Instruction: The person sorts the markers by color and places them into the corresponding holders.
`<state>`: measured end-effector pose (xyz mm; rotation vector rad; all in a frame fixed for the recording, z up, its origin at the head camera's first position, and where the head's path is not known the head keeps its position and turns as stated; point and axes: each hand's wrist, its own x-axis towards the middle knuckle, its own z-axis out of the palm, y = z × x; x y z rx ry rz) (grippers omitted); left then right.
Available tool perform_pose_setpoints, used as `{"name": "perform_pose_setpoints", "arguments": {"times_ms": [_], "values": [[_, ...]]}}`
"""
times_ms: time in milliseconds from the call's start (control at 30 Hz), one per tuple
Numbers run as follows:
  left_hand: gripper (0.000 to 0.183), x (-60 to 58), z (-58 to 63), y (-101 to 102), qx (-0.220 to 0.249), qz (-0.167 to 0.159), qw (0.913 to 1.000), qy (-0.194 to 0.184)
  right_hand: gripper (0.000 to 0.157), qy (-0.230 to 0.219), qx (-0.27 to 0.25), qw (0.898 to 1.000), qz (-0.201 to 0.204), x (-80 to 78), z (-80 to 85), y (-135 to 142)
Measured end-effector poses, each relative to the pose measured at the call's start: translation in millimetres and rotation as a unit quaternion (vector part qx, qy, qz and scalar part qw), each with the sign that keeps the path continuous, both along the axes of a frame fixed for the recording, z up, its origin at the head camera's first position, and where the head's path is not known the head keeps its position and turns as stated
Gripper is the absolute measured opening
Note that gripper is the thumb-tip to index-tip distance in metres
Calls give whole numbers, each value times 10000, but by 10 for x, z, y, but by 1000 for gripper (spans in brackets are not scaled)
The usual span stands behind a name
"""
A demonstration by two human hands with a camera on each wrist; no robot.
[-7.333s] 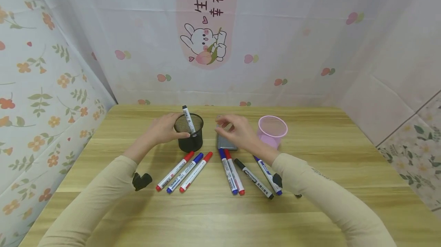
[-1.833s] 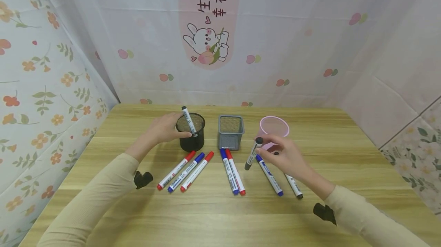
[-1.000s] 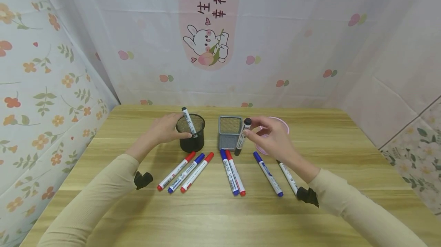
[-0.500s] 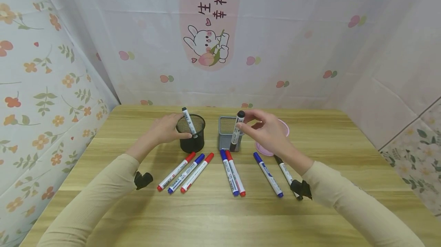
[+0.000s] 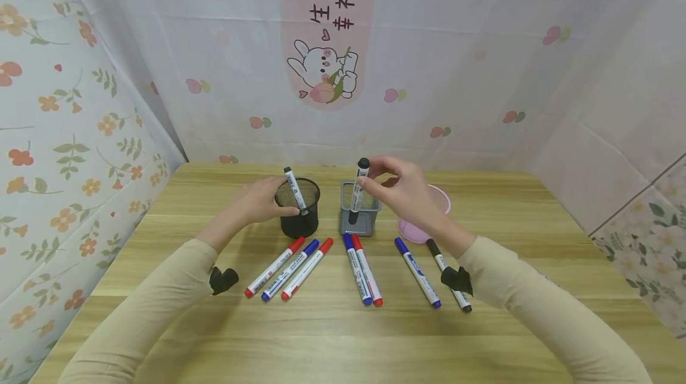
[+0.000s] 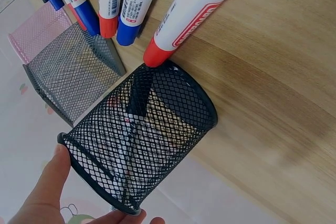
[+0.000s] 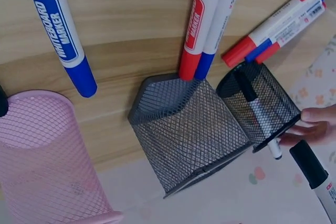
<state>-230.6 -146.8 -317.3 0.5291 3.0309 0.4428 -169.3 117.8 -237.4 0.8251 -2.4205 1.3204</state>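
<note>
My left hand (image 5: pixel 259 200) holds the rim of a round black mesh pen cup (image 5: pixel 299 226), thumb at the front and fingers behind. Inside that cup leans a black-capped whiteboard marker (image 5: pixel 294 187); its black end shows through the mesh in the left wrist view. My right hand (image 5: pixel 402 190) pinches another black-capped whiteboard marker (image 5: pixel 357 190) between thumb and fingers. This marker stands nearly upright, its lower end overlapping the front of the square grey mesh pen holder (image 5: pixel 360 226) in the head view. In the right wrist view the held marker's black cap (image 7: pixel 308 165) shows at lower right.
A pink mesh cup (image 5: pixel 412 232) stands at right, partly behind my right forearm. In front lie red and blue markers (image 5: pixel 274 267) at left, a blue and red pair (image 5: pixel 358 268) mid-table, and a blue marker (image 5: pixel 418 272) beside a black one (image 5: pixel 439 259). A printed curtain (image 5: pixel 455 74) hangs behind.
One black marker, lying on the table in the oldest frame, is now in my right hand. Recently that hand has carried it left and back, to the grey holder. My left hand stays on the black cup.
</note>
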Motion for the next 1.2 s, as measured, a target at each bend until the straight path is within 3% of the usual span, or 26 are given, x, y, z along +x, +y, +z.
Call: {"name": "perform_pose_setpoints", "arguments": {"times_ms": [333,833,1200], "values": [[81,-3,-17,1,-28,-25,10000,12,31,14,-52,10000,54,-327,-169,-20],[82,-16,-24,-12,-53,-22,10000,-9,31,189,16,9998,-30,-438,-79,-156],[82,-29,-24,-9,17,-52,10000,24,36,45,70,10000,-18,-522,-66,-299]]}}
